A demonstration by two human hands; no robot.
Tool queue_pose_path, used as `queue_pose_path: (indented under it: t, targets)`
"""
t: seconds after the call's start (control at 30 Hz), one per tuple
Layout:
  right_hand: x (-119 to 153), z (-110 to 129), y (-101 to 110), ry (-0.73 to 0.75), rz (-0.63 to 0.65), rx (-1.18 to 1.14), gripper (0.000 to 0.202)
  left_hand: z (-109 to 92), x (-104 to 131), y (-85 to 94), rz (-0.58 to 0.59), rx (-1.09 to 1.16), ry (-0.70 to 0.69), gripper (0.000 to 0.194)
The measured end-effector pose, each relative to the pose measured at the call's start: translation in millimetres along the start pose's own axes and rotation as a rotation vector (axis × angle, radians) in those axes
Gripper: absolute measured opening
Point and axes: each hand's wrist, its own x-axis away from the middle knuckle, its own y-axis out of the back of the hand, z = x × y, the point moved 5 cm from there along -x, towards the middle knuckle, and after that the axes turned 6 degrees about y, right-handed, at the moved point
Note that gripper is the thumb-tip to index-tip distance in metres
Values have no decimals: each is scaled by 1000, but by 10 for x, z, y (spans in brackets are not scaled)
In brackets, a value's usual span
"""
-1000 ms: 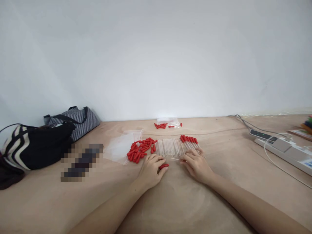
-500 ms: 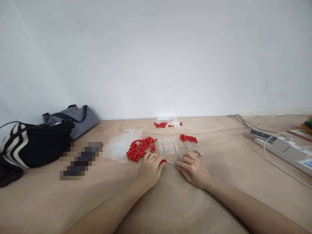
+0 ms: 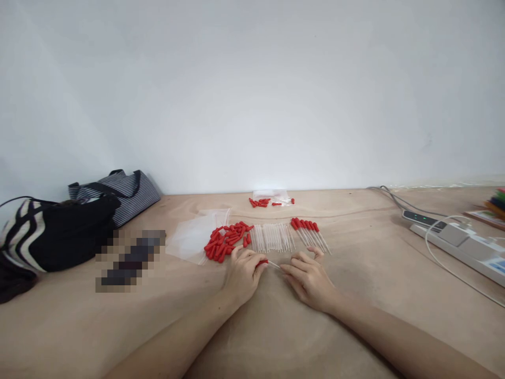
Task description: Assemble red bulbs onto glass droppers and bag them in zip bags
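Note:
My left hand [image 3: 245, 271] pinches a red rubber bulb [image 3: 263, 261] between thumb and fingers. A thin clear dropper tube [image 3: 274, 265] runs from the bulb's end to my right hand [image 3: 310, 276], whose fingertips are closed on its other end. How deep the tube sits in the bulb is hidden by my fingers. Beyond my left hand lies a heap of loose red bulbs [image 3: 221, 245]. A row of bare dropper tubes [image 3: 272, 238] lies side by side in the middle. Right of it, several droppers with red bulbs [image 3: 310, 231] lie slanted in a row.
Clear plastic bags [image 3: 189, 239] lie left of the heap. Against the wall are another small bag [image 3: 270, 193] and a few red bulbs [image 3: 259, 202]. A striped bag [image 3: 136, 197] and black bag [image 3: 79, 231] stand left; a power strip [image 3: 457, 247] with cables lies right.
My right hand has shifted slightly left, toward my left hand, and less of the tube shows between them. My left hand has barely moved.

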Motion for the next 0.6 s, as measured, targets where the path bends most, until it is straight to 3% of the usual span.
queue_pose_path:
  t: [0.43,0.6]
  targets:
    - [3,-18,37,194,-46,12,28,-50,47,-5,113,101,-54,14]
    - [8,3,16,214,-54,57,29,-81,56,16,86,91,-81,12]
